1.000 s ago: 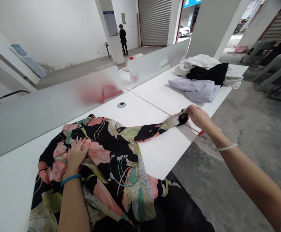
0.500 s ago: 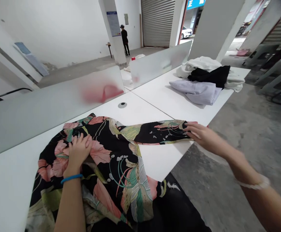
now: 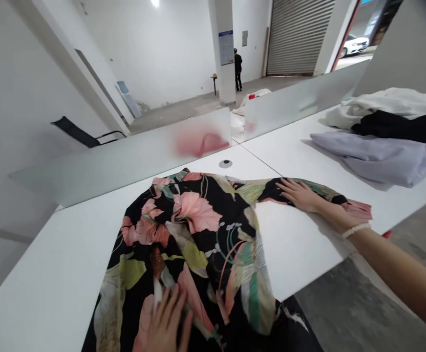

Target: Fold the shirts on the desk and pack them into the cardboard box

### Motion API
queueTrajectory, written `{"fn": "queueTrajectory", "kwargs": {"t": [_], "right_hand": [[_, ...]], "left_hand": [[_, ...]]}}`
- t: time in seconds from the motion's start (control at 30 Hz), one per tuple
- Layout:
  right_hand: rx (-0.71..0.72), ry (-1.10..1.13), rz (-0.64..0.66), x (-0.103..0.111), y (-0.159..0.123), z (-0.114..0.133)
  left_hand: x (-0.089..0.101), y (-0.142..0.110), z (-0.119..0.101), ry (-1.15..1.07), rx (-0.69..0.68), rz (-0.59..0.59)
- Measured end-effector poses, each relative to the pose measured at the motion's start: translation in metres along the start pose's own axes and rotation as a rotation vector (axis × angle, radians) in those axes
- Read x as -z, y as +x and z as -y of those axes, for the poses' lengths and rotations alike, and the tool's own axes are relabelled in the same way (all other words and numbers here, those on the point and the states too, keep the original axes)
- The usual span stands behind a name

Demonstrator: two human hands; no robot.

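**No legible writing in this view**

A poster [image 3: 226,47] on the pillar at upper centre has a blue band and lines of print, all too small to read. A small grey wall plate [image 3: 244,38] just right of it shows nothing readable. A blue sign [image 3: 362,1] is cut off by the top right edge, and any plate on the white car [image 3: 355,45] is too small to make out.

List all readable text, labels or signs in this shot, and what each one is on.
No legible text in this view.
Poster on the pillar: printed, too small to read.
Small plate on the far wall: too small to tell if it has text.
Blue sign: cut off by the top edge, unreadable.
Floral garment: no label visible.
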State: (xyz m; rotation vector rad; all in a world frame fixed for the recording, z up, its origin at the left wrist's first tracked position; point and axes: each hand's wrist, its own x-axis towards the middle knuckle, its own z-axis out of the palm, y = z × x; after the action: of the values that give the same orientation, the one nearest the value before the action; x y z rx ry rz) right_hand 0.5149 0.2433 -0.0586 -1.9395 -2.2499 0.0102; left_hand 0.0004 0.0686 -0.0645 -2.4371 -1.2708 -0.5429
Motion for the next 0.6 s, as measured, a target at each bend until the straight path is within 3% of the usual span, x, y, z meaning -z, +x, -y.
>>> {"fn": "queueTrajectory", "kwargs": {"t": [0.1,0.17,0.23,0.33,0.47,0.6], "right_hand": [[-0.082,-0.047,0.014,0.017,0.022,-0.006],[-0.091,-0.081,-0.008,0.031,0.035,0.014],[-0.011,-0.088,-0.051,0.043,0.049,0.052],[0.189,-0.068,-0.058,0.05,0.075,0.13],[0.48,0.029,0.036,0.034,0.122,0.229],[0.42,0.155,0.142,0.005,0.166,0.289]], "left_hand": [[-0.006,-0.006,-0.022,0.05,-0.081,0.028],[-0.009,0.002,-0.034,0.066,-0.088,0.045],[-0.01,0.013,-0.043,0.066,-0.089,0.041],[-0.011,0.022,-0.049,0.06,-0.084,0.023],[-0.016,0.008,-0.056,0.048,-0.032,0.018],[-0.017,-0.029,-0.062,0.087,0.125,0.049]]}}
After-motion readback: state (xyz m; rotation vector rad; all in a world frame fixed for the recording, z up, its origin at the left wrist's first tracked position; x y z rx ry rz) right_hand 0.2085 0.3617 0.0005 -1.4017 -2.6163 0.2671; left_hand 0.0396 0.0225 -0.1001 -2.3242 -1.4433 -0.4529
